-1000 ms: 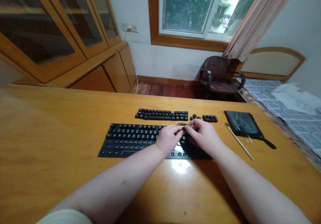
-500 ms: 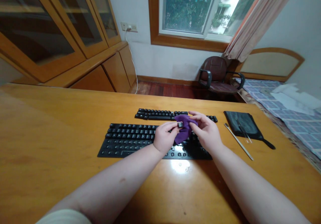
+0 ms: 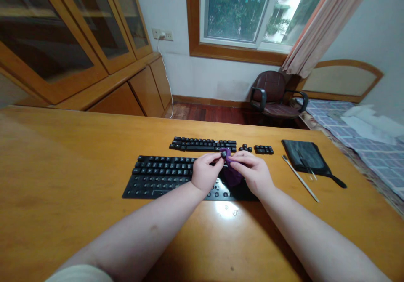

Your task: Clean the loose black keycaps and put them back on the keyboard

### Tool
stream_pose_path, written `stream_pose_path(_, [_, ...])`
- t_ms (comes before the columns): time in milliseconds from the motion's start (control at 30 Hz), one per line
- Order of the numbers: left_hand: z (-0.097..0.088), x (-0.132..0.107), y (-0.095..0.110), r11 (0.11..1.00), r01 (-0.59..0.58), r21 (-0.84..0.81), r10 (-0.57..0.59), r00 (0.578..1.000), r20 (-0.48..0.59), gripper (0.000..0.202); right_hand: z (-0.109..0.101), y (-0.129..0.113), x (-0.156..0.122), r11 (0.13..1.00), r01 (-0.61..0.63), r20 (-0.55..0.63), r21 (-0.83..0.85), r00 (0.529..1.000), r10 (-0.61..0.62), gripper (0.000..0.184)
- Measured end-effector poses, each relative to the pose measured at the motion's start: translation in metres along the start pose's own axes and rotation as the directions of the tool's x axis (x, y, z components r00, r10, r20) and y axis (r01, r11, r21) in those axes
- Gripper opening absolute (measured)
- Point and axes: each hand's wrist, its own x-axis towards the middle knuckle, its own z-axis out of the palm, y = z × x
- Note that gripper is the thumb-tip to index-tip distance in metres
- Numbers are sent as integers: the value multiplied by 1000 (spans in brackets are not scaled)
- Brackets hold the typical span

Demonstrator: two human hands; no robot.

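Observation:
Between finger and thumb, my left hand (image 3: 206, 170) pinches a small black keycap (image 3: 224, 154) above the keyboard. My right hand (image 3: 254, 172) is closed on a purple cloth (image 3: 232, 176), whose upper part touches the keycap while the rest hangs down. Beneath both hands lies a black keyboard (image 3: 164, 172). Its two far rows on the left carry keys; the nearer rows show bare key sockets. Beyond it, loose black keycaps (image 3: 202, 144) are laid out in rows, with smaller groups to their right. My hands hide part of the keyboard's right half.
On the right of the wooden table (image 3: 78, 160) lie a black pouch (image 3: 304, 155), a thin wire tool (image 3: 307, 168) on it, and a slim pale brush (image 3: 299, 177). A brown armchair (image 3: 273, 94) and a bed (image 3: 356, 126) stand past the table.
My right hand has moved left and slightly down, bringing the cloth against the keycap. The cloth is more bunched, and loose keycaps behind the right hand now show.

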Motion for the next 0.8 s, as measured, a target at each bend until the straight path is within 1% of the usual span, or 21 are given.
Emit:
stream_pose_path(133, [0, -1, 1, 999, -53, -9, 53, 999, 9, 8, 2, -2, -1, 998, -58, -108, 3, 993, 58, 12])
stream_pose_path(200, [1, -3, 1, 997, -78, -23, 79, 997, 22, 7, 1, -4, 0, 998, -67, -107, 14, 992, 68, 12])
stream_pose_path(267, [1, -4, 1, 997, -77, -30, 77, 997, 30, 8, 1, -4, 0, 998, -46, -68, 38, 996, 49, 12])
stream_pose_path(333, [1, -4, 1, 998, -47, -33, 48, 999, 19, 9, 0, -2, 0, 998, -22, -41, 60, 999, 25, 12])
stream_pose_path(400, [0, -3, 1, 999, -26, -42, 27, 999, 20, 8, 0, 0, 0, 997, -31, -31, 70, 999, 33, 13])
stream_pose_path(533, [0, 0, 2, 995, -47, -93, 57, 993, 103, 7, -3, 5, 3, 993, -75, 0, 88, 997, 76, 17])
stream_pose_path(700, [-1, 1, 5, 986, -77, -145, 104, 976, 193, 5, -8, 8, 8, 982, -122, 125, 142, 987, 104, 18])
stream_pose_path(800, [-1, 0, 6, 986, -80, -144, 115, 959, 258, 9, -11, 7, 10, 973, -153, 204, 171, 972, 117, 20])
